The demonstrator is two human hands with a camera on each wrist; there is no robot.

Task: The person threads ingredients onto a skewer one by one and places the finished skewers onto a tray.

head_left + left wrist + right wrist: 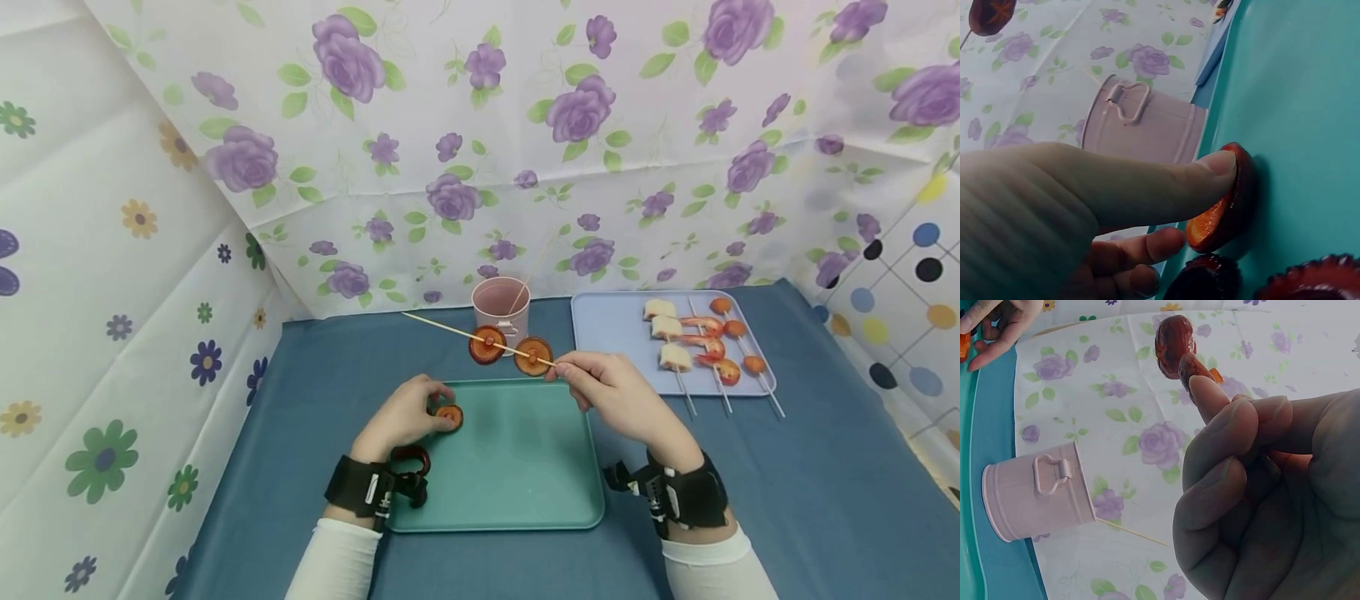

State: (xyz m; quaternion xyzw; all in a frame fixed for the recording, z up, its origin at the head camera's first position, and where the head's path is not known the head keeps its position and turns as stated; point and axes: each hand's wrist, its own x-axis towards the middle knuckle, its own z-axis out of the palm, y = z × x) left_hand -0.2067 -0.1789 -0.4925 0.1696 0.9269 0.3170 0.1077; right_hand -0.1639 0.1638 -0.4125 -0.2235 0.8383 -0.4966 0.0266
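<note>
My right hand point(603, 387) pinches a thin wooden skewer point(438, 323) near its right end, above the back of the green tray point(517, 525). Two brown mushroom caps point(487, 345) are threaded on it, the nearer one close to my fingertips; its bare tip points left. At the tray's left side my left hand point(401, 414) pinches another mushroom cap point(450, 416) by its edge. The left wrist view shows the thumb on this cap point(1238, 200), low over the tray, with an orange cut mark on its face. Beside it lie dark red pieces with knobbly edges point(1316, 278).
Behind the green tray stands a pink bucket point(491, 300) with a thin skewer leaning in it. A lavender tray point(611, 333) at the back right carries several skewers of white cubes, shrimp point(705, 325) and orange balls. A flowered cloth point(450, 125) hangs behind the blue-covered table.
</note>
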